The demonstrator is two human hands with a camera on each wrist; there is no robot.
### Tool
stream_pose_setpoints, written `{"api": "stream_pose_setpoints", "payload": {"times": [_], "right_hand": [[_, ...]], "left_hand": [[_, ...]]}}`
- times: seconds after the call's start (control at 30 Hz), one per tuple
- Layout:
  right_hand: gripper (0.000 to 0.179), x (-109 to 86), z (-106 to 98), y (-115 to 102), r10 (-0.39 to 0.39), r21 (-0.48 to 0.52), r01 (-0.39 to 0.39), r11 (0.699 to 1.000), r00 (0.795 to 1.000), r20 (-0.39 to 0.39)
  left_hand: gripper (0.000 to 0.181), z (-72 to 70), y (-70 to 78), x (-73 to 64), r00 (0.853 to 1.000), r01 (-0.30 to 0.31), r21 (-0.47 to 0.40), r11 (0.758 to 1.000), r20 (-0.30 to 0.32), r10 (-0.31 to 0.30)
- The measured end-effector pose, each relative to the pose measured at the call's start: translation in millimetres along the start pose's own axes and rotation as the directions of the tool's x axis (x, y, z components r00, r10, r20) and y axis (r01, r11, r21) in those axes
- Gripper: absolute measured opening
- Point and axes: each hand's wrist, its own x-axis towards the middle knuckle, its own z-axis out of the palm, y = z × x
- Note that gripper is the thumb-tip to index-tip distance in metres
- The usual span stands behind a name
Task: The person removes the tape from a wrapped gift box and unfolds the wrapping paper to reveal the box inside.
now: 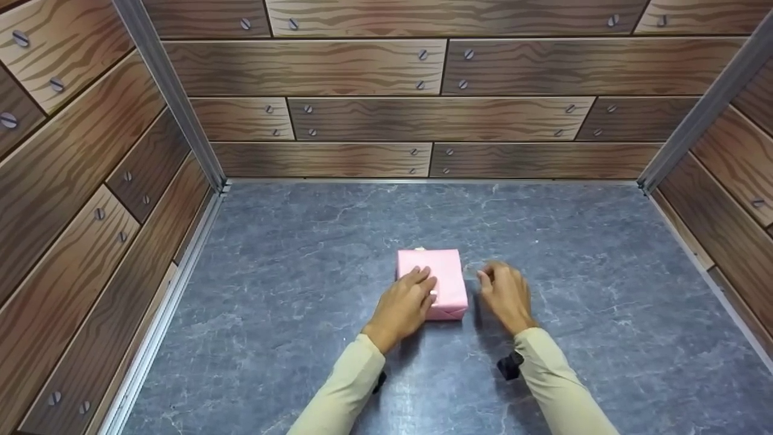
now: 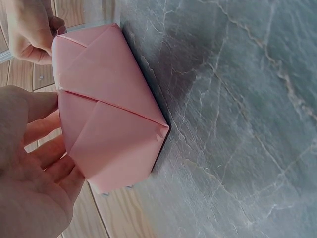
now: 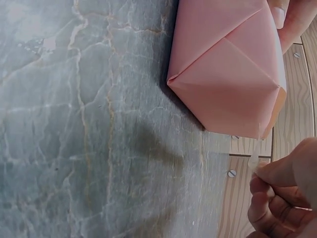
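Observation:
A box wrapped in pink paper [image 1: 447, 275] lies on the floor-like grey surface, its folded end flaps showing in the left wrist view and right wrist view. My left hand [image 1: 403, 304] rests on its top with fingers extended. To the right of the box, my right hand [image 1: 506, 295] pinches a thin translucent strip [image 3: 256, 152], which looks like clear tape, between thumb and forefinger. That strip runs from the fingertips to the box's edge. A tan patch [image 3: 276, 111] shows along one box edge. Behind the box, a small pale thing [image 1: 420, 248] is mostly hidden.
Grey marble-patterned surface [image 1: 302, 241] spreads around the box. Wood-patterned walls [image 1: 362, 118] stand at the back and both sides, with metal strips [image 1: 175, 96] at the corners. A black wrist device [image 1: 510, 365] sits by the right sleeve.

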Motion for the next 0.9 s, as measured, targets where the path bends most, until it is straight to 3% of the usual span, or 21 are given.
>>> {"api": "stream_pose_setpoints", "payload": {"times": [0.63,0.9], "right_hand": [[0.009,-7.6,-3.7,3.5,-0.029,-0.018,0.030,0.999,0.999,0.040],[0.013,-7.1,-11.8,-3.5,-0.004,-0.022,0.006,1.000,0.997,0.076]], "left_hand": [[0.035,-0.7,0.4,0.2,1.000,0.027,-0.031,0.999,0.011,-0.027],[0.033,-0.4,3.7,2.3,1.000,0.026,0.005,1.000,-0.002,-0.026]]}}
